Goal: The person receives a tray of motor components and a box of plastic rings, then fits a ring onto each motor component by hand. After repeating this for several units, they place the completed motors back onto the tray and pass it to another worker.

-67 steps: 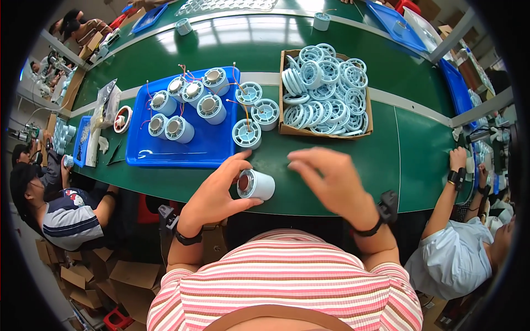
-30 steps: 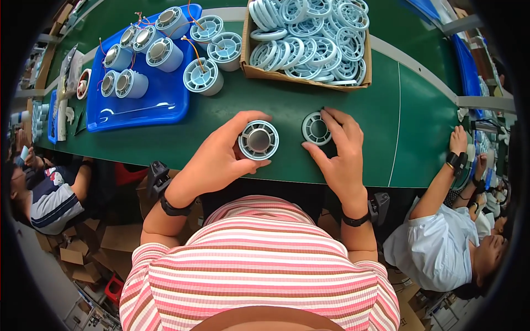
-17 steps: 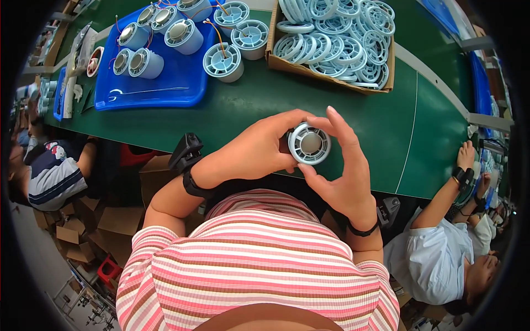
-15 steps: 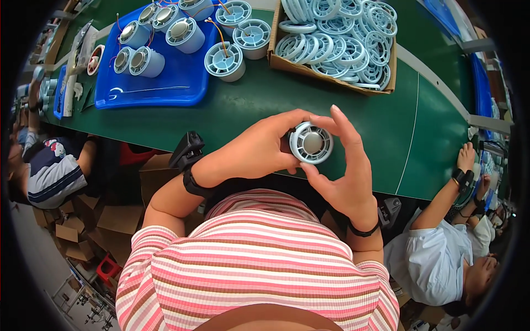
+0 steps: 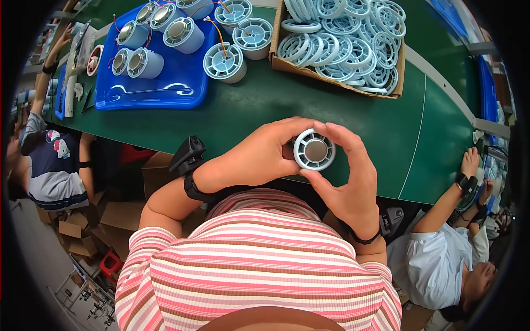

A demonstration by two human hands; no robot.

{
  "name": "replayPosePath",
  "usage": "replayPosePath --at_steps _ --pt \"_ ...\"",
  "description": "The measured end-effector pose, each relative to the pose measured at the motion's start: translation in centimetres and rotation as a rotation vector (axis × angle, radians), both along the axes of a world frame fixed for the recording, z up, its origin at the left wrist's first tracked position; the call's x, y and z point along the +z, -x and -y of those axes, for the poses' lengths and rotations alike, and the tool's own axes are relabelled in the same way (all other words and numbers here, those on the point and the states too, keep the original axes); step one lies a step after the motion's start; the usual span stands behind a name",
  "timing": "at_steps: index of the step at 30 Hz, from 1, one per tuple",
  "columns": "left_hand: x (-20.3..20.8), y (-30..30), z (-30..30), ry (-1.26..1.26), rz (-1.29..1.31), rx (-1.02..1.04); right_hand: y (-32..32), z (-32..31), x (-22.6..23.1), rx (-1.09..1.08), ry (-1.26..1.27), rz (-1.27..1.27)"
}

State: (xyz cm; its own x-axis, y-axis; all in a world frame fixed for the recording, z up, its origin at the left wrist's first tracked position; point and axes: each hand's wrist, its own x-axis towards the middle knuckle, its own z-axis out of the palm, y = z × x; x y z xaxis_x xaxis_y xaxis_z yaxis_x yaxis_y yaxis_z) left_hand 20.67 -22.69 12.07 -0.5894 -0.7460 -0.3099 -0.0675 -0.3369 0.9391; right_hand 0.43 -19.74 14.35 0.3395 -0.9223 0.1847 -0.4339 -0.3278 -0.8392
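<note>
A light-blue round housing (image 5: 316, 149), with a spoked ring around a silver disc, is held upright in front of my chest, its disc side facing up. My left hand (image 5: 254, 151) wraps around its left side, and those fingers are partly hidden behind it. At the right, my right hand (image 5: 353, 182) grips the ring's rim, fingertips at the top and thumb at the bottom, leaving a gap between palm and housing. The lower body of the housing is hidden from view.
A blue tray (image 5: 160, 96) at the far left carries several similar housings with silver discs and wires. Open cups (image 5: 225, 62) stand beside it. At the back, a cardboard box (image 5: 331, 77) is full of light-blue rings. People work at both sides, one arm (image 5: 441, 204) resting at the right.
My right index finger, raised before, has come down onto the ring's top edge. The housing has shifted slightly right and down. The person at the left has reached an arm forward.
</note>
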Motion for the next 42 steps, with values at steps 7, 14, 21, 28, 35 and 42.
replayPosePath --at_steps 7,14,21,28,35,42 --pt "0.4 -1.1 0.8 -0.131 -0.056 -0.096 -0.1 -0.5 0.1 -0.030 -0.002 -0.035" --pt "1.5 -1.4 2.3 -0.675 -0.250 -0.017 0.2 -0.1 0.5 -0.007 0.017 -0.123" --pt "0.9 -1.5 2.1 -0.558 -0.212 -0.012 -0.3 -0.2 -0.9 -0.003 0.126 -0.119" --pt "2.1 -4.6 0.7 0.953 0.484 0.267 1.6 -1.1 -1.8 -0.139 0.248 -0.358" --pt "3.5 -18.6 4.0 1.145 1.457 0.421 6.2 0.8 0.8 -0.582 0.408 -0.498" --pt "4.9 -21.4 5.1 1.076 1.401 0.224 8.2 9.3 4.0 -0.423 0.443 -0.472"
